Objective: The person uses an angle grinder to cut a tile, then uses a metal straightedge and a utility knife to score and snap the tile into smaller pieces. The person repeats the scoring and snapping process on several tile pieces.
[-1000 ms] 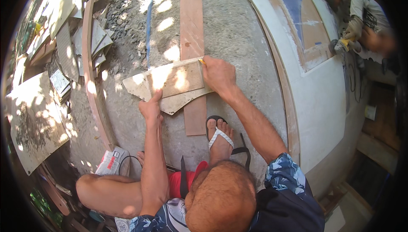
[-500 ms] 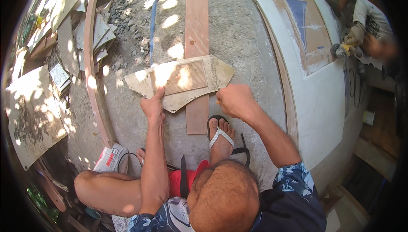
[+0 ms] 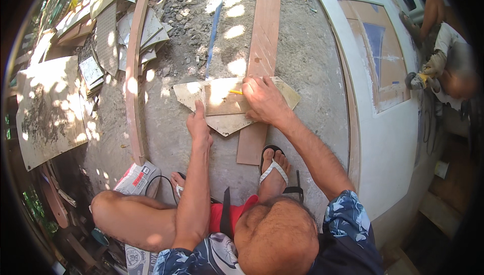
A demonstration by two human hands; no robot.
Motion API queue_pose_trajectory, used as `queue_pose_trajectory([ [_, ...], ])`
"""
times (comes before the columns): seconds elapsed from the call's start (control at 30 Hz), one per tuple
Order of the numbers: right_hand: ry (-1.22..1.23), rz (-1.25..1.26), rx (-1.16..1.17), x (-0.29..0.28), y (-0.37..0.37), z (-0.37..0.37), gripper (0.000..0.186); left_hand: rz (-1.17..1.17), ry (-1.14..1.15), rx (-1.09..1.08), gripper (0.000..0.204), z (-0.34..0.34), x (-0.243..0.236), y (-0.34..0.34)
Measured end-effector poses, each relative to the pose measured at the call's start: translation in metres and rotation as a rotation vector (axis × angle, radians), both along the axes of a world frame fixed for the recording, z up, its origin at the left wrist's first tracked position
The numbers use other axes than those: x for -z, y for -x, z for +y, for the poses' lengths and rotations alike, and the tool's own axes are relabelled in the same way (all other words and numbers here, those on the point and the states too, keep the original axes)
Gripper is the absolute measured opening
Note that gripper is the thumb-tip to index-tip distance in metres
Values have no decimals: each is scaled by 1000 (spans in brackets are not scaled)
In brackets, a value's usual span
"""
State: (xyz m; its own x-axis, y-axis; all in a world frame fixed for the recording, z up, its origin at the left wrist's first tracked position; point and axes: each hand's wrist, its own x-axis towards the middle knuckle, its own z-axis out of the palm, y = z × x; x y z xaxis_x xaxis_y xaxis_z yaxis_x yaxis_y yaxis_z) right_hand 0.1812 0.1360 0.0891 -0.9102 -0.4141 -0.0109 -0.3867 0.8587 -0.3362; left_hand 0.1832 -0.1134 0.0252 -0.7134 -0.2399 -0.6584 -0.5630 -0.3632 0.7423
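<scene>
A pale, irregular, pointed piece of board (image 3: pixel 227 124) lies across a long reddish-brown plank (image 3: pixel 252 146). On its face sits a thin ribbed brown rectangle (image 3: pixel 225 105); whether it is fixed there I cannot tell. My left hand (image 3: pixel 199 125) grips the board's near left edge, thumb on top and fingers hidden beneath. Over the right part of the ribbed rectangle, my right hand (image 3: pixel 266 99) is closed round a thin yellow pencil (image 3: pixel 235 92), whose end sticks out to the left. My hand covers the rest of the pencil.
Left stand a long curved wooden strip (image 3: pixel 133 73), a heap of broken panels (image 3: pixel 108 33) and a large stained sheet (image 3: pixel 48 119). A white door-like panel (image 3: pixel 388 124) lies right. Beyond it, a gloved co-worker (image 3: pixel 443 63) holds a yellow power tool (image 3: pixel 418 80).
My right hand has moved left and away from me, from the board's near right edge onto the ribbed rectangle. The left keeps its grip. The whole view has shifted right.
</scene>
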Motion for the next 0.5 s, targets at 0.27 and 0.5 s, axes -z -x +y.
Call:
queue_pose_trajectory([
  [0.27, 76, 92, -16, 12, 4, 24, 73, 11, -224, -76, 66, -4, 9, -3],
  [0.5, 642, -198, 756, 4, -72, 116, 81, 181, -362, -127, 56, -3, 20, -5],
])
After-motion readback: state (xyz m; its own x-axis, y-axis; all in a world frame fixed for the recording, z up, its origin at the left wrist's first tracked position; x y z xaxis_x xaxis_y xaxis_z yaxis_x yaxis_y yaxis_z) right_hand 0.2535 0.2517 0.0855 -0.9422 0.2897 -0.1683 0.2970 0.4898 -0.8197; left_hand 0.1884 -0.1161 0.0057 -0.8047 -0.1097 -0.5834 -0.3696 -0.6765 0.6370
